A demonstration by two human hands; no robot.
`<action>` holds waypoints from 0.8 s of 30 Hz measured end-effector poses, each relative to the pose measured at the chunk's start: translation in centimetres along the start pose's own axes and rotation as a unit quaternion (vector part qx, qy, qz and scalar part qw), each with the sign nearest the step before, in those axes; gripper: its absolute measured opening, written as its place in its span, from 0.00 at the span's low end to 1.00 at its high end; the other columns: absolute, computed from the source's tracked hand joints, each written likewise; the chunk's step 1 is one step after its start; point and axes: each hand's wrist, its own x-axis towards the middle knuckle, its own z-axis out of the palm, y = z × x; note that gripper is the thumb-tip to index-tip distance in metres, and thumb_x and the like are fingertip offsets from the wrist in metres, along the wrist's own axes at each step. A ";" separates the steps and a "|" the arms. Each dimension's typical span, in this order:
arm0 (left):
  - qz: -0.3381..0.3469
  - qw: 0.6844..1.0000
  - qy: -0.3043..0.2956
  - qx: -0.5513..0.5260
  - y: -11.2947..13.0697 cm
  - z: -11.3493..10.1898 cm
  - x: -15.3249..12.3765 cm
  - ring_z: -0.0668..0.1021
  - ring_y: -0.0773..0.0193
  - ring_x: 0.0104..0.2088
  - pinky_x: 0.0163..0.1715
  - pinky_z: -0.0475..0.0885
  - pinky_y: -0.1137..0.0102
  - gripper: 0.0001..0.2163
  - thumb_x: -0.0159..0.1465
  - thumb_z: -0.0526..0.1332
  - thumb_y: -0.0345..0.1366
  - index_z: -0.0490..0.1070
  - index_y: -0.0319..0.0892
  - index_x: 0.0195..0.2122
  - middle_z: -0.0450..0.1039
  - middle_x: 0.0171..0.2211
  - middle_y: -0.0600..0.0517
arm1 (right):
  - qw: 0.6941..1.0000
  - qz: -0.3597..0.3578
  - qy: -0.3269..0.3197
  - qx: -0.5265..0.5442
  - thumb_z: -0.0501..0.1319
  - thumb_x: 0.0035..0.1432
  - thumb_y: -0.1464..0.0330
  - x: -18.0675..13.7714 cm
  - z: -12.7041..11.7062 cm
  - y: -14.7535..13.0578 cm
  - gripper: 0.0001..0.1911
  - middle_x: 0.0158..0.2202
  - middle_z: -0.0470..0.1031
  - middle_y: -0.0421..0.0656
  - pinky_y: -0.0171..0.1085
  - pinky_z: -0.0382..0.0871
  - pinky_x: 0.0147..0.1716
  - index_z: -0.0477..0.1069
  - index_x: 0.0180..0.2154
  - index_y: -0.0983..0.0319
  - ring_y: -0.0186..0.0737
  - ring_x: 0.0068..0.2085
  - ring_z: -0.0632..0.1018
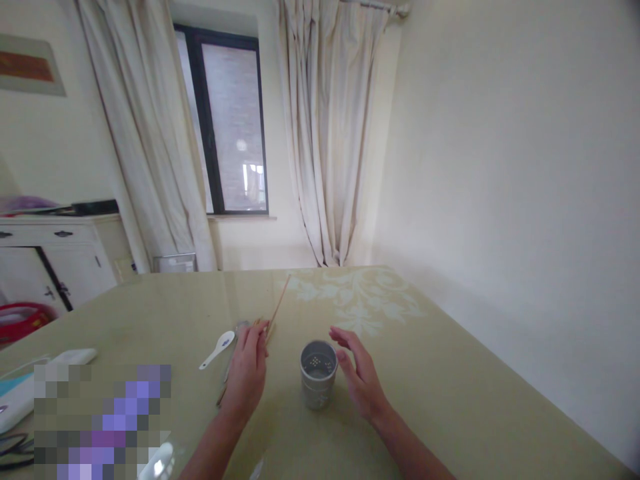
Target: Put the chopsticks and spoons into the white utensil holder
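A grey perforated utensil cup (319, 381) stands upright on the green table (450, 373). My right hand (361, 381) hovers just right of it, fingers stretched and apart, holding nothing. My left hand (247, 373) is left of the cup, fingers pinched round a thin wooden chopstick (279, 305) that points up and away. More chopsticks (223, 393) and a metal spoon (241, 328) lie under and beside that hand. A white ceramic spoon (217, 349) rests on the table further left.
A white gadget (75, 356) and a white-and-teal object (15, 400) lie at the table's left edge, beside a blurred patch. Behind are a white cabinet (55, 260), a red basin (23, 319), curtains and a window (230, 127). A wall runs along the right.
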 end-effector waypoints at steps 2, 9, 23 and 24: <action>0.086 0.995 0.024 -0.048 2.1 -0.4 -0.3 0.84 0.58 0.45 0.45 0.81 0.66 0.14 0.78 0.53 0.39 0.77 0.45 0.55 0.80 0.45 0.46 | 0.998 -0.042 0.034 -0.018 0.56 0.76 0.49 0.0 -0.2 -1.0 0.25 0.52 0.80 0.50 0.48 0.75 0.57 0.74 0.63 0.56 0.49 0.54 0.81; 0.258 0.959 0.000 -0.115 5.1 -1.4 -2.5 0.85 0.63 0.42 0.43 0.79 0.73 0.13 0.76 0.58 0.35 0.75 0.48 0.59 0.82 0.44 0.48 | 0.996 -0.035 0.003 0.078 0.61 0.75 0.54 2.8 0.3 -6.9 0.15 0.38 0.81 0.44 0.39 0.77 0.42 0.80 0.48 0.57 0.42 0.39 0.81; -0.100 0.923 -0.259 0.267 -3.2 -0.1 -1.1 0.84 0.50 0.53 0.56 0.75 0.59 0.15 0.76 0.52 0.41 0.77 0.44 0.52 0.83 0.52 0.41 | 0.997 0.011 -0.079 -0.023 0.64 0.69 0.57 11.3 -3.4 -9.5 0.15 0.29 0.77 0.40 0.37 0.74 0.35 0.80 0.38 0.60 0.40 0.32 0.78; -0.103 0.918 -0.266 0.276 -3.1 -0.1 -1.2 0.84 0.50 0.52 0.55 0.75 0.59 0.15 0.76 0.52 0.42 0.77 0.43 0.52 0.83 0.52 0.41 | 0.995 0.017 -0.095 -0.029 0.63 0.69 0.58 11.3 -3.1 -9.2 0.14 0.29 0.76 0.40 0.37 0.74 0.35 0.80 0.38 0.60 0.40 0.32 0.78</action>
